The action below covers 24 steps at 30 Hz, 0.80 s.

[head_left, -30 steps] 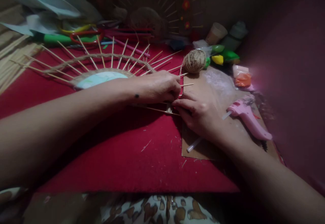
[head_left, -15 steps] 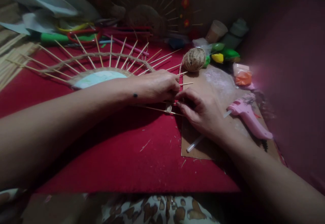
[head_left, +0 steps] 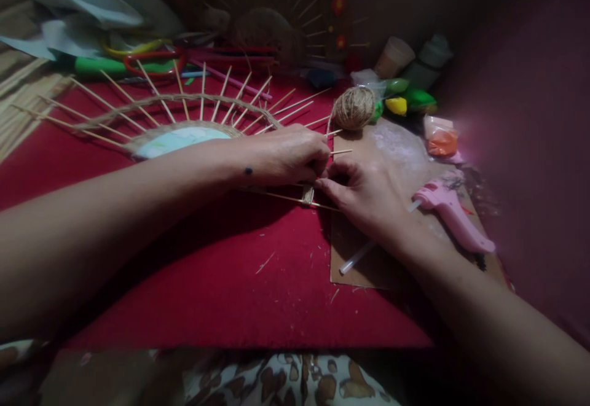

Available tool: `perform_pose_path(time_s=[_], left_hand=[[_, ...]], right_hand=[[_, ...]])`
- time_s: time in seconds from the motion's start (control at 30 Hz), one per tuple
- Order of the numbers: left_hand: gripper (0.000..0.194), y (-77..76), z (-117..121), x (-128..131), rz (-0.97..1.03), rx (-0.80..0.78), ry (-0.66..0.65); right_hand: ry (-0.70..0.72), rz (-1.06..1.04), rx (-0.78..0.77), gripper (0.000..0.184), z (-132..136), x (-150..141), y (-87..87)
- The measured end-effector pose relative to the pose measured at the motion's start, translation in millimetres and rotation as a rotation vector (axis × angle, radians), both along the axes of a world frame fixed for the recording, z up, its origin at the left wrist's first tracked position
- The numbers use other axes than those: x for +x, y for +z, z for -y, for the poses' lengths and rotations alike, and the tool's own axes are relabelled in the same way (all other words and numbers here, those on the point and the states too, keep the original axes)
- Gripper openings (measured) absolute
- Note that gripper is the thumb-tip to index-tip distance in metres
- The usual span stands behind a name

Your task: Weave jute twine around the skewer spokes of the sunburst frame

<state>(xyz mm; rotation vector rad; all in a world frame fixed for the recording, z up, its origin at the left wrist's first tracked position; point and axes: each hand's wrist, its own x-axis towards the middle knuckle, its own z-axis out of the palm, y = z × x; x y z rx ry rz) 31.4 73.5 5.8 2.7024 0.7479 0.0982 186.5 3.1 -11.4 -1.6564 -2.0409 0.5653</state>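
Observation:
A half-round fan of thin wooden sticks (head_left: 203,91) spreads out from a pale blue centre (head_left: 184,140) edged with twine. Through the sticks runs a woven band of brown twine (head_left: 170,97), which ends in a small wrapped patch at the lower right. My left hand (head_left: 299,154) lies over the fan's right side, its fingers curled closed round a stick that pokes out past them. Close against it, my right hand (head_left: 369,194) pinches thumb and finger together on what looks like the twine; the strand barely shows. Behind the hands sits the twine ball (head_left: 354,109), its strand leading down toward them.
On a cardboard sheet (head_left: 354,222) at right lie a pink glue gun (head_left: 454,212) with a clear glue stick (head_left: 357,258) and some plastic wrap. Coloured clay packets (head_left: 415,100) and a cup (head_left: 394,56) stand behind. Scissors (head_left: 154,65) and pale cloth (head_left: 83,0) are at back left.
My right hand's thumb and finger have drawn closer together and shifted slightly nearer my left hand. My left hand keeps almost the same place on the fan.

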Motion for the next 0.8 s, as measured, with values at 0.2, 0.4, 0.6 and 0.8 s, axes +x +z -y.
perform_pose_path(time_s=[0.2, 0.4, 0.6, 0.8], left_hand=[[0.015, 1.1, -1, -1, 0.015, 0.005, -0.04], [0.015, 0.9, -3, -2, 0.02, -0.024, -0.039], [0.016, -0.7, -3, -2, 0.016, -0.025, -0.031], [0.015, -3.9, -8, -1, -0.003, -0.016, -0.022]], right_hand=[[-0.033, -0.058, -0.067, 0.01, -2, -4, -1.2], [-0.03, -0.061, -0.055, 0.008, -2, -4, -2.0], [0.02, -0.1, -0.01, 0.012, 0, 2, -3.3], [0.007, -0.181, 0.107, 0.003, 1, 6, -13.2]])
